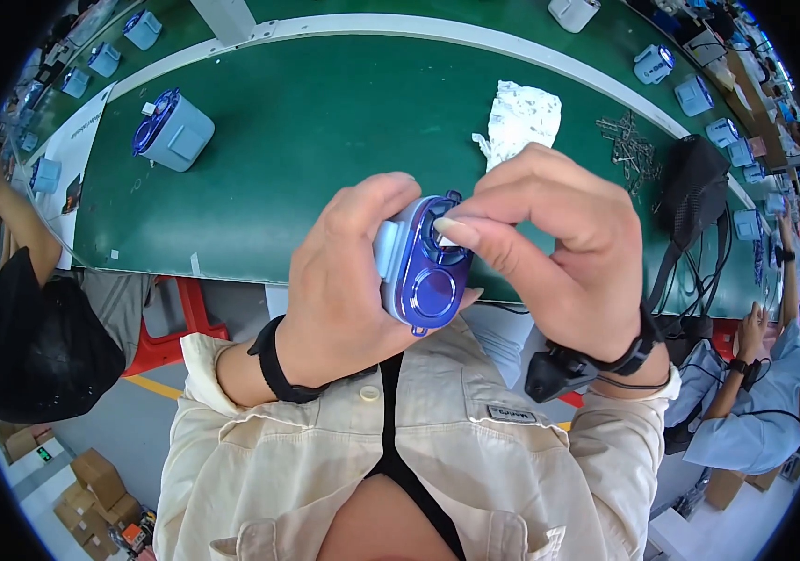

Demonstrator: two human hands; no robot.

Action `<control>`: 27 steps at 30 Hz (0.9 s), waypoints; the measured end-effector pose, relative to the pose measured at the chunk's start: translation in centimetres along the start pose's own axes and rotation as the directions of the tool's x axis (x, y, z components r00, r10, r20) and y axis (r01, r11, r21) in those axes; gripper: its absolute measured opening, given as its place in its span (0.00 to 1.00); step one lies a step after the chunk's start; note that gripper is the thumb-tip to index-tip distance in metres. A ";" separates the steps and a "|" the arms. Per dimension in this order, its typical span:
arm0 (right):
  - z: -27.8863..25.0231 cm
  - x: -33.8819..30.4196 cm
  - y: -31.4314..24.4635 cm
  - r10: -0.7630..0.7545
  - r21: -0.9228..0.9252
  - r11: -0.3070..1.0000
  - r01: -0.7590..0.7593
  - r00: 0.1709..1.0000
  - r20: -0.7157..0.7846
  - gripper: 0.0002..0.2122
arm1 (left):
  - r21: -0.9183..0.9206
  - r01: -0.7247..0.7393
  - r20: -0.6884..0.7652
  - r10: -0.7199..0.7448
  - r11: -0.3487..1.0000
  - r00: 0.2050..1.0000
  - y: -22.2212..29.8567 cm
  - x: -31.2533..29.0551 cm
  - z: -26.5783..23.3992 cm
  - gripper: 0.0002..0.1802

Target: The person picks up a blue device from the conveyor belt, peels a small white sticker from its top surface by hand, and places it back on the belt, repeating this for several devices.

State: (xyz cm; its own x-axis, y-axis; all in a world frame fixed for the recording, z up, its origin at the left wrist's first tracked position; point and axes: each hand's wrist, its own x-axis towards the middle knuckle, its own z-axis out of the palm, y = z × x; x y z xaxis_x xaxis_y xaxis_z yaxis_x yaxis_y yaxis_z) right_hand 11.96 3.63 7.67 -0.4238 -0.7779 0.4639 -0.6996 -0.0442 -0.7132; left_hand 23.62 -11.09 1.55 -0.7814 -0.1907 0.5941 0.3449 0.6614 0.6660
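My left hand (332,266) is wrapped round a small light-blue device with a shiny purple-blue top (434,292), holding it above the near edge of the table. Its top faces up and bears a round disc and a dark ring-shaped recess. My right hand (573,248) is closed in a pinch over that recess, thumb and forefinger meeting at the top. A small white piece (446,241) shows just under the thumb tip; how it is gripped is partly hidden. A like device (175,131) stands at the left of the table, with a white bit on its top.
On the green table (278,159) lie a crumpled white sheet (523,117), a heap of small metal pieces (631,150) and a black bag (694,178) with cables. Similar devices line the far belt. People work at both sides; a red stool (180,318) stands left.
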 end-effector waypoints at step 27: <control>6.2 -3.5 1.9 0.226 0.280 0.943 -0.179 0.963 -0.146 0.19 | 0.145 -0.190 -0.345 0.230 0.971 0.910 -2.5 -0.9 1.2 0.38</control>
State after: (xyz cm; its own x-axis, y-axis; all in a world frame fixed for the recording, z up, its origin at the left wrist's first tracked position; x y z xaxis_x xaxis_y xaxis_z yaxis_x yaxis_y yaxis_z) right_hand 15.69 2.40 1.48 -0.6503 -0.6679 0.3619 -0.4226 -0.0778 -0.9030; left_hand 22.78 -11.72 -1.22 -0.4529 -0.2716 0.8492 0.4082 0.7837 0.4683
